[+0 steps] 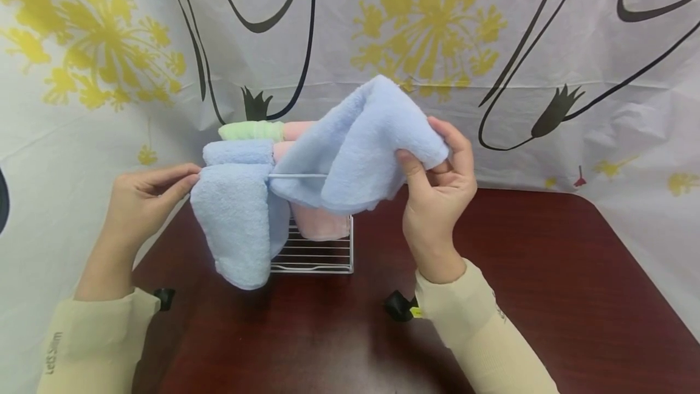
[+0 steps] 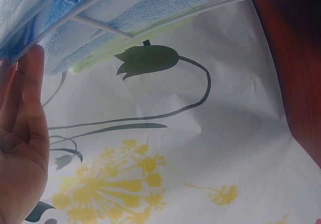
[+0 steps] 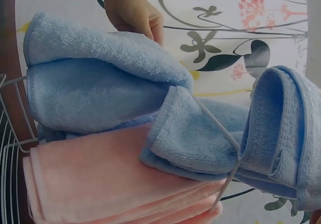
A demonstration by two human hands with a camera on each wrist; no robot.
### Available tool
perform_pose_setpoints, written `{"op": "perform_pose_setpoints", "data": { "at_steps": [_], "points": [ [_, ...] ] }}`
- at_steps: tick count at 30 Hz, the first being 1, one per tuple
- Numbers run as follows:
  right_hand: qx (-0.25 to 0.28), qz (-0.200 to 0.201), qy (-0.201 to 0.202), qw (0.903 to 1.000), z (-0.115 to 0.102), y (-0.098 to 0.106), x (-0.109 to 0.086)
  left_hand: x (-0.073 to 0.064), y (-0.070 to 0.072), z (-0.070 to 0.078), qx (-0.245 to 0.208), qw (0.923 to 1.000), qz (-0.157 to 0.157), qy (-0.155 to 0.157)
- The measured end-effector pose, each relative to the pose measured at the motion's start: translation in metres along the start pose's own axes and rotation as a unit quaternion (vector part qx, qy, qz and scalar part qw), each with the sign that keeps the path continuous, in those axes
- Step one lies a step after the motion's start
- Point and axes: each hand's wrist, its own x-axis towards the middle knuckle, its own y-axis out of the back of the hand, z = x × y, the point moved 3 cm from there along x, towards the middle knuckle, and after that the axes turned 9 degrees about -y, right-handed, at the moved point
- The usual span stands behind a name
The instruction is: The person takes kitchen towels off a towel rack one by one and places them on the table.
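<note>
A white wire rack [image 1: 352, 248] stands on the table with folded towels over its bars. My left hand [image 1: 143, 202] pinches the left end of the front top bar, right at the edge of a hanging light-blue towel [image 1: 235, 224]. In the left wrist view its fingertips [image 2: 35, 58] touch the white wire. My right hand [image 1: 437, 199] holds the right part of a second light-blue towel [image 1: 366, 151], thumb in front and fingers behind. That towel is folded, lifted at the right and partly behind the front bar [image 1: 298, 175]. Pink towels [image 3: 100, 174] hang farther back.
A green towel [image 1: 248, 131] and another blue one [image 1: 237, 152] lie over the rear bars. The dark red table [image 1: 525, 260] extends to the right. Behind it hangs a white cloth [image 1: 339, 29] with yellow and dark flower prints.
</note>
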Motion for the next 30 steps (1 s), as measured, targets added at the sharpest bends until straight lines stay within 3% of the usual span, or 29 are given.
{"op": "perform_pose_setpoints", "data": {
  "at_steps": [12,19,30],
  "points": [
    [0.063,0.055,-0.004,0.9965,0.001,0.009,-0.005,0.0,0.001,0.001,-0.01,0.9999,0.002,-0.001],
    [0.168,0.108,0.01,0.9798,-0.018,0.028,0.011,0.001,0.0,0.002,-0.015,0.9999,0.005,-0.006],
    [0.206,0.075,0.001,0.9757,-0.031,0.065,0.025,-0.001,-0.001,0.0,-0.027,0.9993,0.013,0.023]
  ]
}}
